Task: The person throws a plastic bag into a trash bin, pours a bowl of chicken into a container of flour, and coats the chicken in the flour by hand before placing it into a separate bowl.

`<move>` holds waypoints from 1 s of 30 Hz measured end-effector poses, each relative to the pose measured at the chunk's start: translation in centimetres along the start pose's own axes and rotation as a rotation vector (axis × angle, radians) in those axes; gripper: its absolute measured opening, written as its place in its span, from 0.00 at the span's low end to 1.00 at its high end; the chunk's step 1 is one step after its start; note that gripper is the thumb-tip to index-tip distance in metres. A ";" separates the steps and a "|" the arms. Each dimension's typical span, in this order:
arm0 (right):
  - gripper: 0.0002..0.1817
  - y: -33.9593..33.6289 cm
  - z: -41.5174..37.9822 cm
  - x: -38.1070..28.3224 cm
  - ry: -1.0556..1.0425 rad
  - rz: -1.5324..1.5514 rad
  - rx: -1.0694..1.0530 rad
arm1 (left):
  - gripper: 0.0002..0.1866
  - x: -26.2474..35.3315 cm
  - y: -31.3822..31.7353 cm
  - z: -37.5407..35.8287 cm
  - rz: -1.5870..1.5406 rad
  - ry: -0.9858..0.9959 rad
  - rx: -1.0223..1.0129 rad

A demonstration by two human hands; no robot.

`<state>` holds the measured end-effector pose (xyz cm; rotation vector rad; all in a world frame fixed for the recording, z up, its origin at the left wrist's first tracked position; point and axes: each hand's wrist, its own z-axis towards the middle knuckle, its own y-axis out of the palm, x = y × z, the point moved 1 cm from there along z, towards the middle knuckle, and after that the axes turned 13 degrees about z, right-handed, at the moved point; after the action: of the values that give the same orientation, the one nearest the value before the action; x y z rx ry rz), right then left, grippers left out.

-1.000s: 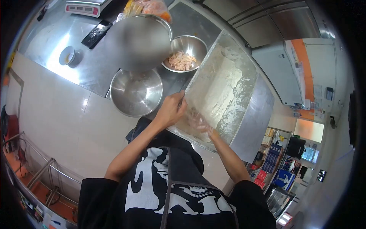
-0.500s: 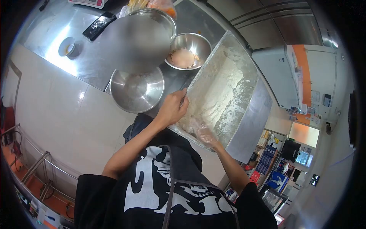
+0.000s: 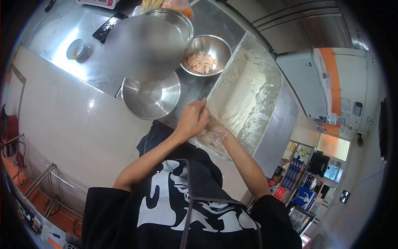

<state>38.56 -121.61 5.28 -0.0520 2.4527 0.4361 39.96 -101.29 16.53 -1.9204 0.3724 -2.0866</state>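
Observation:
My left hand (image 3: 193,119) is bare and closed over the left rim of a deep rectangular tub (image 3: 271,79). White flour (image 3: 244,99) lies in the tub, heaped along its middle and smeared on the walls. In a clear plastic glove, my right hand (image 3: 216,133) is low inside the tub's near left corner, close beside my left hand. Its fingers are partly hidden, and I cannot make out whether they hold anything. Left of the tub, a steel bowl (image 3: 201,62) contains pale pink pieces that look like raw meat.
Another steel bowl (image 3: 145,103) sits at the counter's near edge. A larger bowl (image 3: 184,27) stands behind it, partly covered by a blurred patch. Farther left are a small cup (image 3: 76,50), a phone (image 3: 108,27) and part of a scale (image 3: 99,3). Shelves (image 3: 296,166) stand on the right.
My right hand has moved left along the tub's near end, closer to my left hand. My left hand stays on the rim. The view has shifted slightly.

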 end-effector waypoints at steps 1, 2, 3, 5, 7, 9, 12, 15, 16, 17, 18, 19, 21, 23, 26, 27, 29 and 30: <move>0.40 -0.6 0.3 0.4 -0.038 -0.158 0.073 | 0.19 0.0 0.1 -0.1 -0.005 0.002 0.002; 0.40 0.3 -0.8 -0.8 -0.039 -0.168 0.071 | 0.18 0.0 0.2 -0.2 -0.011 -0.015 -0.031; 0.35 1.1 -2.2 -2.1 -0.022 -0.211 0.201 | 0.17 -0.2 0.1 -0.2 -0.012 -0.030 -0.063; 0.30 2.8 -4.3 -4.9 -0.002 -0.255 0.318 | 0.16 -0.2 0.2 -0.4 -0.027 -0.025 -0.034; 0.21 2.2 -5.8 -7.4 -0.278 -0.442 0.210 | 0.16 -0.2 0.1 -0.7 -0.042 -0.020 -0.020; 0.19 0.4 -7.1 -8.6 -0.477 -0.586 0.172 | 0.15 0.0 -0.1 -0.5 -0.036 0.002 -0.060; 0.17 2.3 -9.6 -11.5 -0.705 -0.824 0.222 | 0.14 0.2 -0.1 -0.4 -0.047 -0.018 -0.065; 0.19 1.1 -9.8 -11.9 -0.705 -0.841 0.269 | 0.13 0.0 0.1 -0.5 -0.039 -0.029 -0.063; 0.22 0.4 -9.6 -11.6 -0.681 -0.778 0.223 | 0.13 0.1 0.1 -0.5 -0.040 -0.022 -0.071; 0.22 -0.1 -9.4 -10.9 -0.682 -0.776 0.230 | 0.13 0.1 0.1 -0.5 -0.034 -0.021 -0.063; 0.26 -0.6 -9.3 -10.2 -0.609 -0.578 0.175 | 0.13 0.1 0.1 -0.5 -0.026 -0.020 -0.052; 0.29 -0.7 -9.2 -9.7 -0.534 -0.380 0.118 | 0.13 0.2 0.2 -0.5 -0.026 -0.019 -0.055; 0.32 2.1 -10.1 -11.5 -0.497 -0.377 0.007 | 0.13 0.2 0.2 -0.5 -0.071 -0.005 -0.021; 0.34 2.6 -9.1 -12.7 -0.460 -0.377 -0.107 | 0.13 -0.1 0.3 -0.5 -0.049 0.001 -0.023; 0.34 -0.5 -4.9 -10.9 -0.506 -0.517 0.083 | 0.13 0.0 0.3 -0.4 -0.030 -0.007 -0.047; 0.36 -1.0 -3.3 -8.8 -0.623 -0.751 0.122 | 0.14 0.0 0.3 -0.4 -0.028 -0.023 -0.065; 0.40 -1.1 0.5 -4.6 -0.854 -1.228 0.193 | 0.14 0.0 0.3 -0.5 -0.040 -0.011 -0.059; 0.42 -0.8 2.0 -3.2 -0.966 -1.471 0.221 | 0.14 -0.1 0.3 -0.5 -0.057 -0.009 -0.048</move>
<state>42.39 -121.97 5.49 -1.1373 1.0181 -0.4052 39.52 -101.55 16.33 -1.9891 0.3731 -2.1219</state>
